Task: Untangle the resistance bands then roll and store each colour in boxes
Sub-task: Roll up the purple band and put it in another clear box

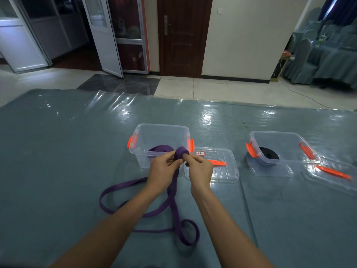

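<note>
We hold a partly coiled purple flat elastic resistance band (181, 152)
Our left hand (164, 168) and right hand (199, 169) both pinch its coil; the label (200, 153) on the clear plastic lid (224, 172) is unreadable

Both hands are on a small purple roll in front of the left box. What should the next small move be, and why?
Probably wind one more turn onto the roll, the right hand turning it while the left hand feeds the band. The roll is small and most of the band lies in loose loops on the table, so it seems unready for the box.
</note>
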The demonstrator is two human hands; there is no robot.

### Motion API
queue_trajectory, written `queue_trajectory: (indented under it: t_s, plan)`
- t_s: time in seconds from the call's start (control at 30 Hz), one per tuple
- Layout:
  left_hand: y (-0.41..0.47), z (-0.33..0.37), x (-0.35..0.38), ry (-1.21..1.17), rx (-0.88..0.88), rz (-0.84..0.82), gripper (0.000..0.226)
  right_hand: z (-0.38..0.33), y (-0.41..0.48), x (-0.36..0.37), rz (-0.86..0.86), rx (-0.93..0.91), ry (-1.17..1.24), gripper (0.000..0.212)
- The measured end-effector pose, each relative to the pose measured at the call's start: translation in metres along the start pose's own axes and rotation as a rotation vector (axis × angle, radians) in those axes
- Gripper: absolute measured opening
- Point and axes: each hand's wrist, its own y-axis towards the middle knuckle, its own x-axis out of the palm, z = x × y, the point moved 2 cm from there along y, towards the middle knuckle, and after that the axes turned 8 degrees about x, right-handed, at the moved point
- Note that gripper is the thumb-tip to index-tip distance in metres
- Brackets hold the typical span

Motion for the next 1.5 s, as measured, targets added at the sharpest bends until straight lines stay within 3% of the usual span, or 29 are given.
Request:
queue_trajectory:
  t_s: [0.13,0.23,0.33,0.4,0.53,0.63,0.7,0.77,0.93,1.07,1.17,1.27,1.4,1.5]
  plan:
    - [-0.003,-0.003,-0.007,0.082,0.028,0.016,0.026,0.005,-0.008,0.003,-0.093,0.207,0.126,0.004]
    - [-0.004,-0.005,-0.014,0.192,0.084,-0.020,0.022,0.004,-0.009,0.003,-0.165,0.214,0.065,0.003]
    - [-0.002,-0.007,-0.021,0.325,0.158,-0.067,0.014,-0.002,-0.009,0.000,-0.270,0.069,-0.080,0.006]
    - [0.002,-0.008,-0.027,0.427,0.219,-0.135,0.021,-0.007,-0.009,-0.003,-0.347,-0.102,-0.275,0.010]
    - [0.012,-0.005,-0.034,0.636,0.295,-0.437,0.033,-0.015,-0.005,-0.007,-0.359,-0.494,-0.767,0.030]
    - [0.016,-0.002,-0.033,0.730,0.287,-0.547,0.019,-0.017,0.001,-0.009,-0.416,-0.562,-0.918,0.026]
    - [0.017,0.001,-0.032,0.696,0.317,-0.525,0.013,-0.017,0.004,-0.012,-0.419,-0.472,-0.807,0.023]
    - [0.016,0.001,-0.031,0.534,0.289,-0.439,0.013,-0.018,0.006,-0.017,-0.440,-0.321,-0.549,0.027]
    - [0.004,-0.009,-0.028,-0.018,0.010,-0.156,0.038,-0.013,0.010,-0.021,-0.509,0.008,0.041,0.025]
    - [0.002,-0.005,-0.026,-0.091,0.000,-0.091,0.040,-0.004,0.010,-0.019,-0.568,0.210,0.279,0.023]
    - [0.004,-0.005,-0.027,-0.018,0.006,-0.129,0.038,0.001,0.009,-0.019,-0.606,0.273,0.295,0.022]
    - [0.006,-0.003,-0.030,0.112,0.058,-0.219,0.030,0.001,0.009,-0.022,-0.611,0.176,0.087,0.023]
    - [0.015,0.002,-0.038,0.530,0.306,-0.439,0.020,-0.011,0.009,-0.022,-0.398,-0.383,-0.680,0.033]
    - [0.020,0.005,-0.038,0.663,0.351,-0.514,0.020,-0.017,0.005,-0.016,-0.405,-0.602,-0.932,0.031]
